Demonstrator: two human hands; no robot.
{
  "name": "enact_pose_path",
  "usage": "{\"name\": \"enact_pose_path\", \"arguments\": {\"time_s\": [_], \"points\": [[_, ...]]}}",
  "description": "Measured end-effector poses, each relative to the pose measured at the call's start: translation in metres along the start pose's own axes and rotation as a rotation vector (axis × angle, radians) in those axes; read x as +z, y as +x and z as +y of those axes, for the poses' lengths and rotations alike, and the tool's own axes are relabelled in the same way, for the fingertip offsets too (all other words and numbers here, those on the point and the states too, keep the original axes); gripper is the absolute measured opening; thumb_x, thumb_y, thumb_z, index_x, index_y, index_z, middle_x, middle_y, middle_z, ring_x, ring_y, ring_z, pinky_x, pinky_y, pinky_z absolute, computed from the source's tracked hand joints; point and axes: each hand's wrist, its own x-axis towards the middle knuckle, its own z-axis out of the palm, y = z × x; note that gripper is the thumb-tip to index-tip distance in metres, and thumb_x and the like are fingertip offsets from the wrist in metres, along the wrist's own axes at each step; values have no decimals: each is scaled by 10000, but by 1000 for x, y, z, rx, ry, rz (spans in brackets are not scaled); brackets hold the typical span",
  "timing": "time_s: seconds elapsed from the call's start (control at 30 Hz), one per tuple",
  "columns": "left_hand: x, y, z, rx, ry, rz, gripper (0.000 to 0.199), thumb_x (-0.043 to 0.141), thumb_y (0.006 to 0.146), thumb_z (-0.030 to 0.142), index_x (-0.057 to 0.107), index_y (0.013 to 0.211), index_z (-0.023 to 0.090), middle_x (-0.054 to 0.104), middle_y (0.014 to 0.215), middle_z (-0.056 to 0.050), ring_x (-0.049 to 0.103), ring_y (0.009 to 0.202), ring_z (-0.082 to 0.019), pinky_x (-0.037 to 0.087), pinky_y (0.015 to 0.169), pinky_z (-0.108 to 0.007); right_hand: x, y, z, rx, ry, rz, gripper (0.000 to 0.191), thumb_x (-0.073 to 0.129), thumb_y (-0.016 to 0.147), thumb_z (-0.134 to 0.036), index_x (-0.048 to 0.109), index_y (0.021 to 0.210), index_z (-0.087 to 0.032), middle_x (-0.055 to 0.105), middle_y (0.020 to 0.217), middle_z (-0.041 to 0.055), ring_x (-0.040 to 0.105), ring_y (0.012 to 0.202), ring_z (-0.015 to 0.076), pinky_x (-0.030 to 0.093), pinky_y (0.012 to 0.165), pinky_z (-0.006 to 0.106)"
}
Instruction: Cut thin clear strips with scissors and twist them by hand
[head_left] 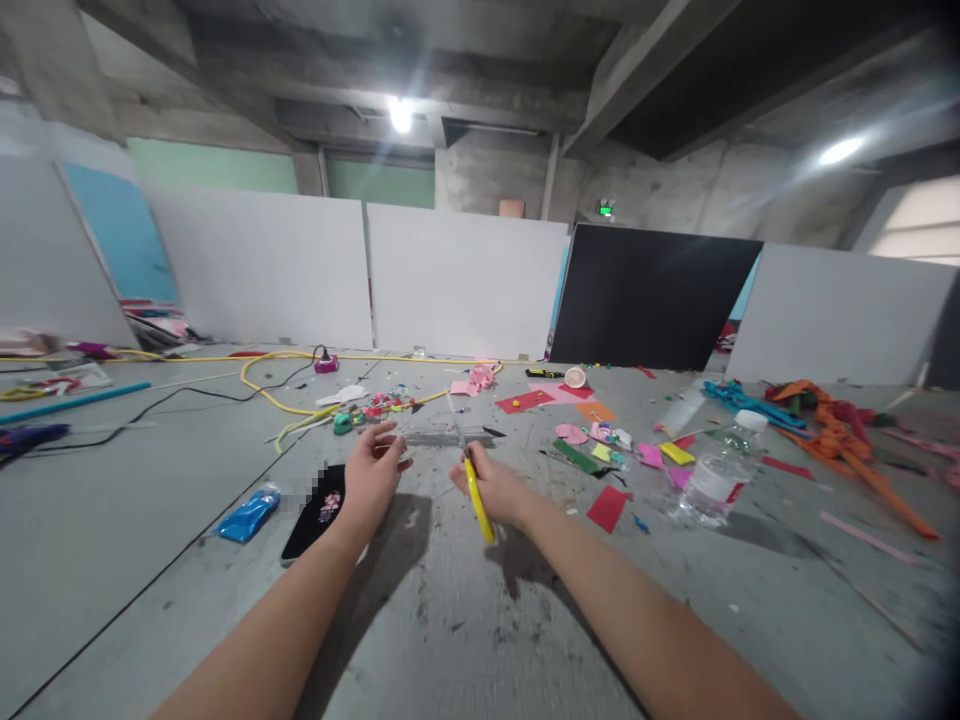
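Note:
Yellow-handled scissors (478,508) are in my right hand (499,482), their blades pointing forward and away from me. To the left, my left hand (373,475) hovers over the floor with its fingers curved and apart, and nothing shows in it. Beside my left wrist lies a flat black item (306,535) with a pink design, partly hidden by the wrist and a blurred patch. A shiny blue packet (249,514) rests to its left. Just beyond my hands are some thin clear strips (435,439), whose kind I cannot make out.
A clear water bottle (718,470) stands at right, near orange cloth (847,435). Red paper (608,508) and other coloured scraps lie around it. A yellow cable (251,385) and a pink plug block (326,363) lie at the back, before white panels (469,280) and a black panel (652,295).

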Motion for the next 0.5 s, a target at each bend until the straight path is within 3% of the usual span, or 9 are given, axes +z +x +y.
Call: {"name": "enact_pose_path", "arguments": {"time_s": [0.23, 0.37, 0.5], "points": [[-6, 4, 4, -12, -11, 34, 563, 830, 629, 503, 661, 1067, 192, 614, 858, 1, 651, 770, -165, 657, 640, -341, 3, 13, -15, 28, -225, -179, 653, 602, 907, -725, 510, 1320, -226, 732, 1060, 99, 682, 941, 267, 486, 820, 361], [-7, 6, 7, -3, -23, 50, 578, 836, 612, 511, 671, 1062, 188, 623, 859, -1, 649, 769, -163, 640, 635, -322, 0, 4, -20, 91, -344, -202, 768, 622, 866, -752, 515, 1401, -212, 729, 1207, 172, 700, 1091, 342, 497, 906, 415], [-7, 6, 10, -9, -24, 64, 601, 845, 587, 520, 679, 1055, 182, 625, 848, -1, 647, 766, -164, 635, 637, -319, -14, -10, -11, 156, -412, -187, 795, 654, 839, -742, 518, 1435, -234, 748, 1184, 171, 709, 1071, 366, 503, 866, 420]]}}
